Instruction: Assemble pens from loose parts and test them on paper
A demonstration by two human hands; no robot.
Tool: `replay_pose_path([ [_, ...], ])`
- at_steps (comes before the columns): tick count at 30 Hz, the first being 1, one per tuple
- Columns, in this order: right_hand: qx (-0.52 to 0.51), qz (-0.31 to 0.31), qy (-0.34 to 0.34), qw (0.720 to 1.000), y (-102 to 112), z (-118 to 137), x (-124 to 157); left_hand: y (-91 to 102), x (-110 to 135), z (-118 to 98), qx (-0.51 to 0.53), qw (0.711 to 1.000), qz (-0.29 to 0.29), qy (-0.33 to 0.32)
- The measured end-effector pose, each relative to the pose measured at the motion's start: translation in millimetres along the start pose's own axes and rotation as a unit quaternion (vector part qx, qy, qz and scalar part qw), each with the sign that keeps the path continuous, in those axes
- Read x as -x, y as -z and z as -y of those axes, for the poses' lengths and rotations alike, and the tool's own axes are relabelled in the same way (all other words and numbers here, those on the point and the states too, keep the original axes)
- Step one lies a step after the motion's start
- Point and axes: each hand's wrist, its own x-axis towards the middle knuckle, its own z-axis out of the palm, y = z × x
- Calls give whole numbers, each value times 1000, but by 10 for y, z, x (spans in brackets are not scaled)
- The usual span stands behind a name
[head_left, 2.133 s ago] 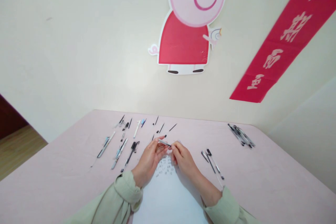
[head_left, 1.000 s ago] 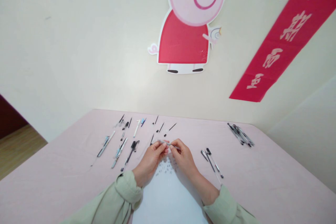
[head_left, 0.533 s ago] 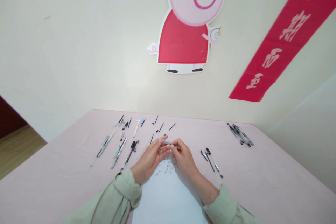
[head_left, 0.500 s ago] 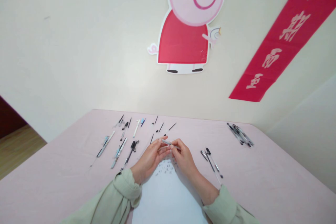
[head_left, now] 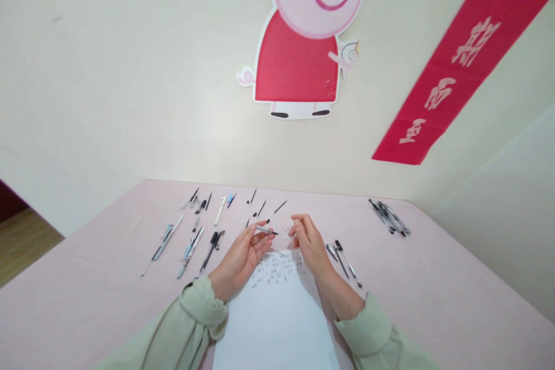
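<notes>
My left hand (head_left: pixel 237 255) pinches a slim grey pen part with a dark end (head_left: pixel 266 230) between thumb and fingers, its dark end pointing right. Across a small gap, my right hand (head_left: pixel 310 250) has its fingers drawn together near the thumb. A faint, clear, thin shape shows by its fingertips, too blurred to name. Both hands hover above the top of a white sheet of paper (head_left: pixel 275 324) with rows of handwritten marks. Several dark refills and small caps (head_left: pixel 261 208) lie just beyond my left hand.
Left of the paper lie groups of pens and pen parts, among them a patterned pen (head_left: pixel 168 238), a white pen (head_left: pixel 220 211) and black pens (head_left: pixel 210 250). On the right are disassembled pen pieces (head_left: pixel 348 264) and a pile of pens (head_left: pixel 389 217). A pink cloth (head_left: pixel 425 289) covers the table.
My hands have moved apart: the right has drawn away to the right from the pen part, which stays in the left. The dark end now shows. The view has shifted slightly.
</notes>
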Motion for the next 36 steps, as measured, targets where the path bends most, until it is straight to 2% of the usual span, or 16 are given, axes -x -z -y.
replay_pose_path([
  [2,86,-33,6,996,156,-9,-90,-4,-1,-8,1,1000,-8,0],
  [6,295,38,-1,955,332,-4,-120,-23,-7,-23,2,1000,-12,-3],
  [11,438,58,-3,897,235,9,-18,-36,-6,-22,4,1000,-10,-1],
  [14,476,59,-1,877,165,-27,-10,-32,3,-16,1,1000,-12,0],
  [18,469,33,14,883,147,-69,-31,-21,1,-8,-3,1000,-13,-4],
  [21,391,6,21,920,191,-54,-67,-30,-2,-13,-3,1000,-16,-4],
  [24,253,8,-2,967,274,-36,-132,-60,4,-28,4,1000,-22,-2],
  [26,195,12,-18,981,337,-41,-173,-78,12,-36,7,1000,-25,0],
  [28,199,11,-26,980,386,-60,-193,-82,16,-38,7,1000,-27,2],
  [30,249,12,-33,968,407,-81,-186,-72,15,-33,4,1000,-27,2],
  [36,414,30,-24,909,338,-90,-125,-30,-6,-12,0,1000,-23,-4],
])
